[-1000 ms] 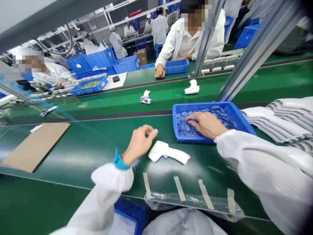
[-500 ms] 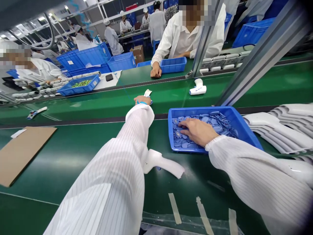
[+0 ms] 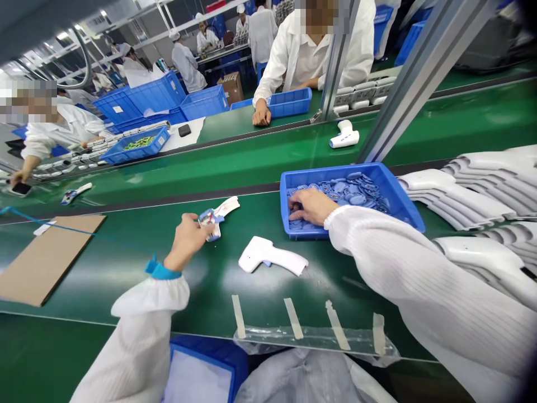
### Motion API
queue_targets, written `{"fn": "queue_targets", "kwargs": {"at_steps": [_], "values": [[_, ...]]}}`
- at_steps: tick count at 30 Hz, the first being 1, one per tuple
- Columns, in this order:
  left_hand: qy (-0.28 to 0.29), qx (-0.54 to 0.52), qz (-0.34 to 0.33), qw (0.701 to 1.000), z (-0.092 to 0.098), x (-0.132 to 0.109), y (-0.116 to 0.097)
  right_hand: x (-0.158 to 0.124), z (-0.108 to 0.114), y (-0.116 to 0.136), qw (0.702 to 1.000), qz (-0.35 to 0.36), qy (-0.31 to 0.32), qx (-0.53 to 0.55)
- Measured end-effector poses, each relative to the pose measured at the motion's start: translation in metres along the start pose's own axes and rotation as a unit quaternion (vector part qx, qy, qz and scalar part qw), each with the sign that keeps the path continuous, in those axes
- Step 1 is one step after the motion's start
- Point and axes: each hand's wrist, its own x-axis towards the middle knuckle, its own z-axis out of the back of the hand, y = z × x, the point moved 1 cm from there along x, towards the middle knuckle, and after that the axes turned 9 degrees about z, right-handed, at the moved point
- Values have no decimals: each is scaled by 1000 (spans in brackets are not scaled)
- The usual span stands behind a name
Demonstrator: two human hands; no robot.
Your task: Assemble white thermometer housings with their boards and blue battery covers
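Your hands are well apart, each busy with its own thing. Your left hand (image 3: 188, 239) pinches a small blue-and-white part (image 3: 208, 220) close over the green counter (image 3: 218, 296), with a pale strip trailing away from it (the part is too small and too covered by your fingers to identify). A light fingertip pinch at its blue end suits it best, leaving the strip free so it cannot snag on the counter.

Your right hand (image 3: 308, 206) lies fingers-down among the blue discs (image 3: 348, 193) in the blue tray (image 3: 403, 204); whether it has closed on one, you can't tell from this view. Lifting a single disc off the top works better than raking through the pile, which risks scuffing their faces.

The white infrared thermometer (image 3: 268, 256) lies on its side on the counter, just below and between your hands. It is best left flat and steady, with your left cuff kept clear of it. The stacked white housings (image 3: 457, 196) sit just right of the tray, out of your way.
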Motion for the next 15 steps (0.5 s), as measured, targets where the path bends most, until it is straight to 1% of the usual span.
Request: {"fn": "queue_targets", "kwargs": {"at_steps": [1, 2, 3, 4, 5, 6, 7, 8, 9, 10, 11, 12, 13, 14, 15], "values": [[-13, 21, -25, 999, 0, -12, 8, 1, 0, -2, 1000, 8, -2, 7], [-14, 51, -72, 996, -2, -23, 13, 0, 0, -4, 1000, 15, -5, 12], [2, 87, -142, 986, -8, -36, 14, 0, 1, -5, 1000, 21, -8, 17], [36, 125, -228, 965, -16, -50, 13, -2, 1, -5, 999, 25, -10, 23], [82, 165, -319, 930, -27, -64, 11, -3, 1, -5, 999, 28, -10, 29], [132, 206, -403, 882, -38, -78, 8, -5, 1, -5, 999, 30, -8, 37], [173, 243, -466, 833, -49, -92, 5, -7, 2, -4, 999, 31, -5, 44], [200, 276, -502, 795, -60, -104, 1, -9, 2, -4, 998, 30, -4, 50], [211, 310, -518, 769, -69, -114, -2, -11, 2, -3, 998, 28, -6, 55], [209, 342, -519, 755, -76, -122, -4, -12, 2, -2, 998, 26, -9, 58], [202, 363, -508, 754, -80, -126, -6, -13, 2, -2, 998, 25, -14, 61], [199, 366, -485, 769, -81, -129, -8, -13, 1, -2, 998, 24, -18, 63], [205, 349, -448, 797, -78, -129, -8, -12, 1, -3, 997, 24, -22, 65], [224, 312, -399, 833, -74, -128, -8, -11, 0, -3, 997, 24, -26, 66], [256, 255, -341, 868, -69, -125, -6, -9, 0, -4, 997, 24, -29, 67]]}}
